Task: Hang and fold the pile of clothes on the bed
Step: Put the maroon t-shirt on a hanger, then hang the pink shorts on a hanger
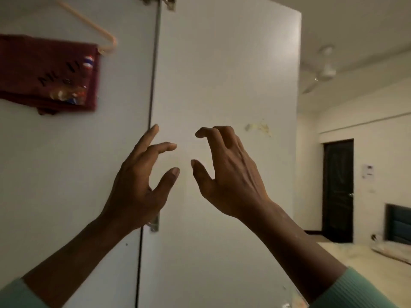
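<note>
I'm facing a white wardrobe (222, 63) that fills the view straight behind both hands. The bed (367, 261) lies well off, below and to the right of the right hand. Something pale rests on its far side, but it is too blurred for me to say whether that is the pile. Up and to the left of the left hand, a dark red garment (44, 72) hangs folded over a peach hanger (93, 25) against the wardrobe front. The left hand (140, 185) and right hand (229, 174) are raised side by side, close but apart. Their fingers are loosely curled with thumbs spread, and neither has hold of anything. I judge that one hanging step is done and the hands are between items. The next move calls for turning toward the bed, off to the right, and picking up another piece to hang or fold.
</note>
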`<state>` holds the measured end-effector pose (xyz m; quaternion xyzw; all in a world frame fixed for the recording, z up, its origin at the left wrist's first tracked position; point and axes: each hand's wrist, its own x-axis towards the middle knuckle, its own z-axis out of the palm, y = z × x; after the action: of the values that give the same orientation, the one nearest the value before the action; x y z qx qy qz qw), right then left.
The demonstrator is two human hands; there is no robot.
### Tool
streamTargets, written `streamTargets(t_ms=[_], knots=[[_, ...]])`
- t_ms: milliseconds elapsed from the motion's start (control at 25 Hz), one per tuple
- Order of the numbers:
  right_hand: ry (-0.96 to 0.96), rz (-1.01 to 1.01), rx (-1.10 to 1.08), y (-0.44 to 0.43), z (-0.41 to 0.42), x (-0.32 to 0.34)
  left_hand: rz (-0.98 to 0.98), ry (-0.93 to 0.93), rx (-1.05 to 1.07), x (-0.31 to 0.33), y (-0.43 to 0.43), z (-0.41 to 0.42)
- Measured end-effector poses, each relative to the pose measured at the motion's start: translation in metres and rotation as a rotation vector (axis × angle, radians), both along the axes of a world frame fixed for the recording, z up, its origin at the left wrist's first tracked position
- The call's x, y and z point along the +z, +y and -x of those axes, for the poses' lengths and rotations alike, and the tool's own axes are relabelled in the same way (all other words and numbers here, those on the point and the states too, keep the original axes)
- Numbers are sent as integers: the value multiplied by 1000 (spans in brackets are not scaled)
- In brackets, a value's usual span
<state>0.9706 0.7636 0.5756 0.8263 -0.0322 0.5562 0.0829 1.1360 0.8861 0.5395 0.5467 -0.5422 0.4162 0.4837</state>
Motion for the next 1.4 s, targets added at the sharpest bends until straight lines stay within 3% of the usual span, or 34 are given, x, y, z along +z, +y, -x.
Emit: streamTargets(t_ms=[480, 880, 1120, 1400], knots=[[128, -573, -449, -80, 260, -278, -533, 185, -462, -248, -150, 216], [286, -1054, -791, -192, 357, -471, -1032, 261, -690, -450, -323, 305], [387, -1314, -954, -236, 386, -543, -1312, 246, -742, -516, -396, 320], [319, -1451, -952, -315, 422, -578, -1478, 301, -730, -562, -486, 348]])
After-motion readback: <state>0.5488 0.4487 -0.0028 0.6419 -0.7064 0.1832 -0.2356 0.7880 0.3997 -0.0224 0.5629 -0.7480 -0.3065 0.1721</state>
